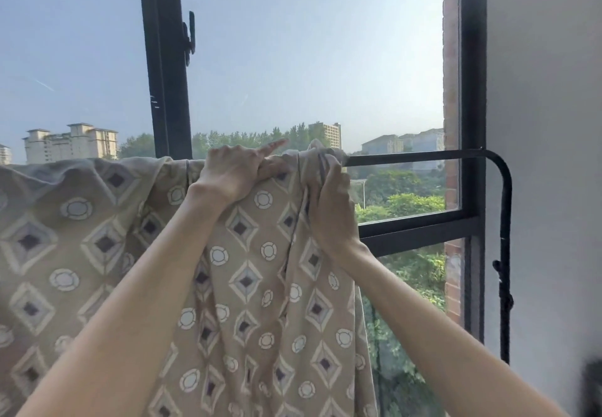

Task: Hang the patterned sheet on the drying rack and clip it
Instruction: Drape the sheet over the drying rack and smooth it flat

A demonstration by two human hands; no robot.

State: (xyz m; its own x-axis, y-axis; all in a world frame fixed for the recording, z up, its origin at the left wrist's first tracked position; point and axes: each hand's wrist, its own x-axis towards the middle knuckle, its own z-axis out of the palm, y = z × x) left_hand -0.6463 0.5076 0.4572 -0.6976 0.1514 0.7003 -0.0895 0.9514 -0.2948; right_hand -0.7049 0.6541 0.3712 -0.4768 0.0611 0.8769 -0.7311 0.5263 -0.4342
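We reach both arms up. Our left hand (233, 172) presses on the patterned sheet (107, 253), fingers curled, one finger pointing to 2 o'clock. Our right hand (330, 208) pinches a bunched fold. The sheet hangs over the black drying rack (413, 157) bar.

One sheet (247, 286) is hanging over one black rack (423, 158). Two hands are showing: the left hand (234, 172) and the right hand (332, 208), both gripping the sheet's top edge at the bar. One window (469, 90) is standing behind, with one handle (190, 37) sitting on its frame. Outside, one pale tower block (71, 143) is rising at left; further buildings are showing at centre and right, but haze is making their number uncertain. No clip is showing anywhere.
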